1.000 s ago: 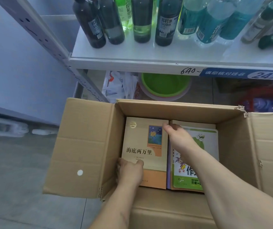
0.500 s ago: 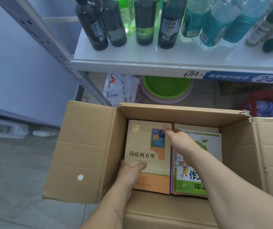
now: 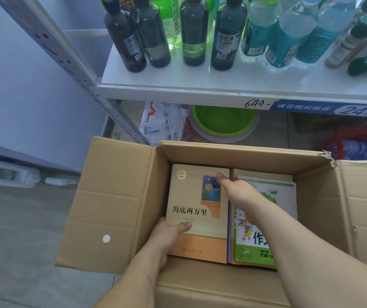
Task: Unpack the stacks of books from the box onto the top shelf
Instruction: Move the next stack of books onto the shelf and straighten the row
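An open cardboard box (image 3: 120,196) stands on the floor in front of a white shelf unit. Inside lie two stacks of books: a beige stack (image 3: 191,210) on the left with an orange band at its foot, and a green-covered stack (image 3: 267,238) on the right. My left hand (image 3: 169,234) grips the beige stack's near left edge, thumb on the cover. My right hand (image 3: 235,190) holds its far right edge, fingers down in the gap between the two stacks.
A white shelf board (image 3: 222,83) above the box carries several dark and blue drink bottles (image 3: 224,38). Below it sit a green basin (image 3: 224,123), plastic bags (image 3: 162,123) and a red crate (image 3: 360,143). A slanted metal upright (image 3: 71,63) runs at left.
The beige stack has risen slightly and tilted between both hands, and the view has shifted a little downward. My grip on its two edges has stayed the same.
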